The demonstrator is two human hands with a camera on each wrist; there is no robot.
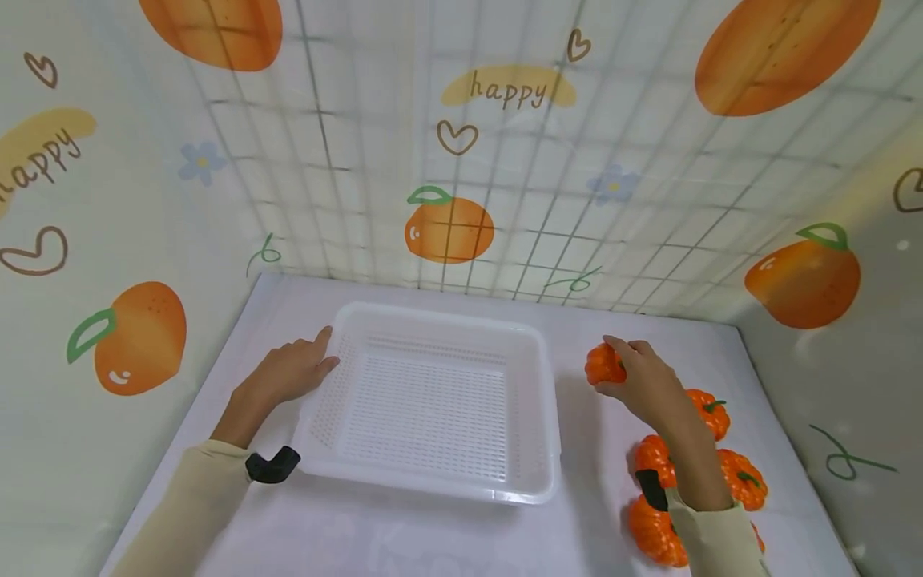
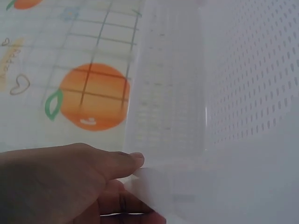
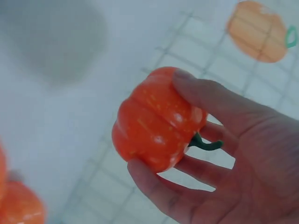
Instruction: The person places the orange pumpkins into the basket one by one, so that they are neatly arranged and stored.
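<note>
My right hand point(image 1: 645, 381) grips a small orange pumpkin point(image 3: 156, 123) with a green stem, thumb on one side and fingers on the other. In the head view this pumpkin is to the right of a white plastic basket point(image 1: 551, 401). My left hand point(image 1: 292, 370) is at the basket's left side. In the left wrist view its thumb lies on the rim and the other fingers are curled beneath, pinching the edge. Nothing lies inside the basket, and its perforated floor shows.
Several more pumpkins point(image 1: 743, 479) lie on the white table point(image 1: 346, 529) at the right, partly hidden by my right forearm. Walls of patterned cloth point(image 1: 375, 176) with printed oranges and grid lines enclose the table at the back and sides.
</note>
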